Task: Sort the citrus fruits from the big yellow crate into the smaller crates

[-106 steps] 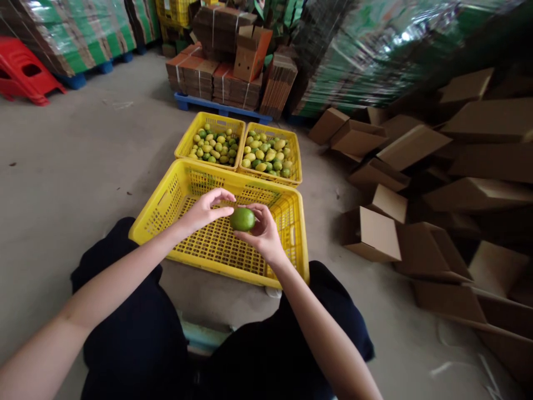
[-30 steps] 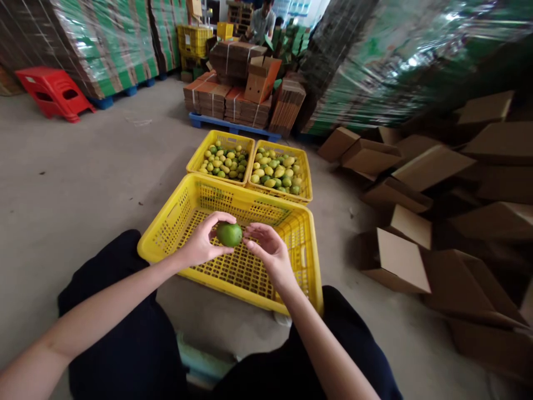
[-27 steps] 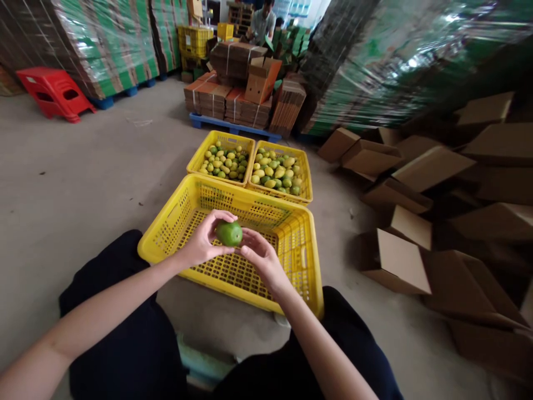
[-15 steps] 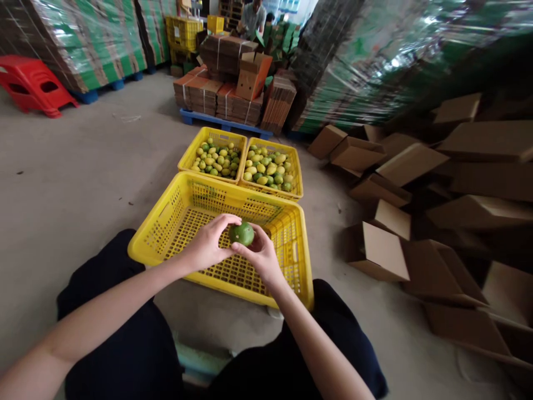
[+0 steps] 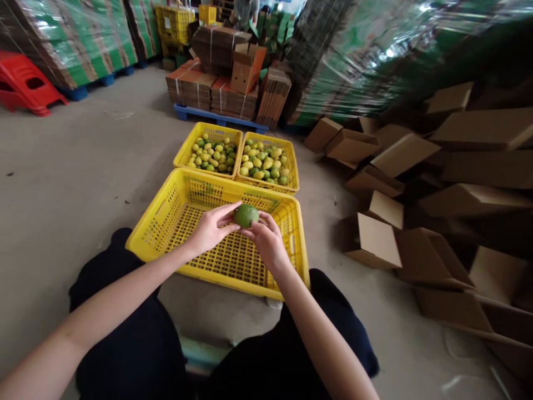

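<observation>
A round green lemon (image 5: 247, 216) with small pale specks is held between both my hands, above the large yellow crate (image 5: 160, 236). My left hand (image 5: 209, 229) has its fingers closed against the fruit's left side. From the right and below, my right hand (image 5: 266, 238) grips it, thumb and fingers bent around it. The crate's perforated floor shows beneath my wrists; my forearms cover part of its near side. Just beyond it stand two smaller-looking yellow crates, the left crate (image 5: 189, 133) and the right crate (image 5: 292, 172), both holding several yellow and green lemons.
Open cardboard boxes (image 5: 378, 241) are heaped on the right. Ahead, bundled flat cartons (image 5: 194, 86) lie on a blue pallet (image 5: 220, 119). Plastic-wrapped stacks (image 5: 79, 39) line both sides, with a red stool (image 5: 27, 83) at the left. A partly visible person (image 5: 245, 12) is at the back.
The lemon has turned and moved slightly up and right in my hands. My right fingers have shifted lower around it, and my left fingers have straightened. The view has tilted a little.
</observation>
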The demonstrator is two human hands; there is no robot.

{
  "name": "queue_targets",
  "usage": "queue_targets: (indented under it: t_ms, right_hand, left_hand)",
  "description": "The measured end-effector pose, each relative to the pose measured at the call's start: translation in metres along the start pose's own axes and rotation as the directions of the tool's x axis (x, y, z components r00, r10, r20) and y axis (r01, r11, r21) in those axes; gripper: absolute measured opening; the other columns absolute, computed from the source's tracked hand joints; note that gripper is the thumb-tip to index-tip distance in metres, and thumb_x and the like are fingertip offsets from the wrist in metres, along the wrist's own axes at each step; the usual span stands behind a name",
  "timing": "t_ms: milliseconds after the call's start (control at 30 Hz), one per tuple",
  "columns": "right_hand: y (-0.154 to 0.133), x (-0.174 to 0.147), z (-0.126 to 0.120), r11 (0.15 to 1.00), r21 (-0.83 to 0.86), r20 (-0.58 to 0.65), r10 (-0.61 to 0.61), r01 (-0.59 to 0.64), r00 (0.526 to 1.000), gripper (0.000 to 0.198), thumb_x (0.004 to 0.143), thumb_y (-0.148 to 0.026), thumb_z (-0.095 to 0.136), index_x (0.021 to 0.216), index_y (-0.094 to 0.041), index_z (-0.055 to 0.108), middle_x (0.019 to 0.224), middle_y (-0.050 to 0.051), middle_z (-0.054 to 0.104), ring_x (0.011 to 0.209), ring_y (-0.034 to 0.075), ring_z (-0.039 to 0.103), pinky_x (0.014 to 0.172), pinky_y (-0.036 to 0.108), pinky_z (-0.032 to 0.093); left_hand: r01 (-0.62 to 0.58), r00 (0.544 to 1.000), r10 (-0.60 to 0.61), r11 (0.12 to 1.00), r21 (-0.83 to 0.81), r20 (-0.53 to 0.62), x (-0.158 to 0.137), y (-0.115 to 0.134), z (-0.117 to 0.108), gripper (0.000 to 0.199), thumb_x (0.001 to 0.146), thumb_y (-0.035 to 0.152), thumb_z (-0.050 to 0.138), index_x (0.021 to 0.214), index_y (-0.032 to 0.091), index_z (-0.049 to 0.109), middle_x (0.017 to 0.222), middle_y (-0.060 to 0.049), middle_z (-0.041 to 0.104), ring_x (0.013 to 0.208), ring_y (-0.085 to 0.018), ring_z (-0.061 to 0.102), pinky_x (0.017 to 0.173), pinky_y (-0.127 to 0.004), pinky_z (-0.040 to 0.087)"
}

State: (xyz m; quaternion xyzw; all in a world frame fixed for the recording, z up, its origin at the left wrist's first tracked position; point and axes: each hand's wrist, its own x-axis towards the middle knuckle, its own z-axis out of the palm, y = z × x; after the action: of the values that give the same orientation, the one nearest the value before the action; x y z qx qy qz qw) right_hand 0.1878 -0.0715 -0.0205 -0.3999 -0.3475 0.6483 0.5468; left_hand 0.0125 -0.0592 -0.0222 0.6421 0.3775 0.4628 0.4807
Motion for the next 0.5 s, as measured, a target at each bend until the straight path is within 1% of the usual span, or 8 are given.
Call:
queue_targets:
  t_ms: [67,133,200,300,333,400,433,500]
  right_hand:
    - [0.0004,0.0023,-0.0007,0.999,0.015,0.035,0.029,-0.029,0.999,0.032,0.068,-0.031,0.077,0.092,-0.026,0.056,0.085,-0.004,0.069,0.074,0.017,0.071,0.083,0.039,0.059]
    - [-0.0001,0.0033,-0.0011,0.998,0.018,0.056,0.054,-0.055,0.997,0.033,0.069,-0.032,0.076,0.093,-0.026,0.055,0.08,-0.005,0.069,0.069,0.017,0.071,0.081,0.039,0.059]
    - [-0.0009,0.0034,-0.0012,0.997,0.023,0.054,0.075,-0.076,0.996,0.034,0.069,-0.033,0.076,0.096,-0.026,0.056,0.076,-0.004,0.071,0.066,0.017,0.071,0.076,0.037,0.059]
    - [-0.0007,0.0031,-0.0012,0.993,0.016,0.061,0.112,-0.113,0.992,0.038,0.07,-0.038,0.075,0.102,-0.024,0.06,0.075,-0.003,0.073,0.06,0.017,0.07,0.068,0.033,0.058]
    - [-0.0002,0.0029,-0.0012,0.991,0.003,0.07,0.131,-0.132,0.989,0.037,0.071,-0.042,0.074,0.1,-0.022,0.061,0.073,-0.002,0.073,0.059,0.017,0.069,0.066,0.032,0.057]
    - [0.0012,0.0021,-0.0008,0.985,-0.039,0.094,0.173,-0.17,0.98,0.036,0.074,-0.05,0.072,0.092,-0.019,0.064,0.069,0.001,0.074,0.056,0.017,0.069,0.062,0.031,0.056]
    - [0.0018,0.0015,-0.0003,0.981,-0.057,0.106,0.189,-0.183,0.976,0.037,0.075,-0.053,0.072,0.087,-0.019,0.064,0.067,0.003,0.074,0.056,0.017,0.069,0.061,0.03,0.056]
    - [0.0027,0.0001,0.001,0.979,-0.07,0.119,0.199,-0.191,0.973,0.039,0.075,-0.055,0.073,0.083,-0.019,0.063,0.065,0.004,0.074,0.055,0.017,0.069,0.059,0.03,0.056]
  left_hand:
    - [0.028,0.999,-0.029,0.999,-0.042,-0.03,0.0002,-0.0024,-0.0003,0.051,0.081,0.028,0.074,0.129,0.016,0.06,0.132,-0.014,0.065,0.115,-0.028,0.067,0.103,-0.048,0.055]
    - [0.019,0.998,-0.022,0.998,-0.054,-0.061,0.0011,-0.0022,-0.001,0.047,0.079,0.029,0.076,0.122,0.016,0.061,0.128,-0.014,0.068,0.113,-0.027,0.069,0.103,-0.047,0.055]
    - [-0.001,0.998,-0.001,1.0,-0.024,-0.069,0.0024,0.0001,-0.002,0.045,0.078,0.032,0.077,0.117,0.016,0.063,0.124,-0.013,0.07,0.107,-0.025,0.071,0.099,-0.045,0.058]
    - [-0.012,0.998,0.016,0.998,0.069,-0.063,0.0045,0.0035,-0.0039,0.044,0.078,0.035,0.078,0.115,0.017,0.064,0.118,-0.012,0.072,0.096,-0.023,0.074,0.089,-0.041,0.062]
    - [-0.009,0.997,0.015,0.995,0.097,-0.069,0.0051,0.004,-0.0047,0.043,0.078,0.036,0.077,0.115,0.017,0.065,0.116,-0.012,0.072,0.093,-0.022,0.074,0.086,-0.04,0.063]
    - [0.009,0.997,0.0,0.993,0.118,-0.072,0.0059,0.0036,-0.0063,0.042,0.081,0.039,0.074,0.116,0.017,0.067,0.113,-0.012,0.073,0.092,-0.022,0.073,0.084,-0.039,0.062]
    - [0.021,0.998,-0.015,0.993,0.114,-0.055,0.006,0.0031,-0.0071,0.042,0.083,0.041,0.071,0.118,0.017,0.066,0.113,-0.012,0.073,0.093,-0.022,0.073,0.084,-0.04,0.062]
    - [0.039,0.999,-0.041,0.991,0.125,0.014,0.006,0.0023,-0.0082,0.049,0.083,0.042,0.07,0.125,0.018,0.064,0.114,-0.013,0.073,0.094,-0.023,0.073,0.085,-0.042,0.062]
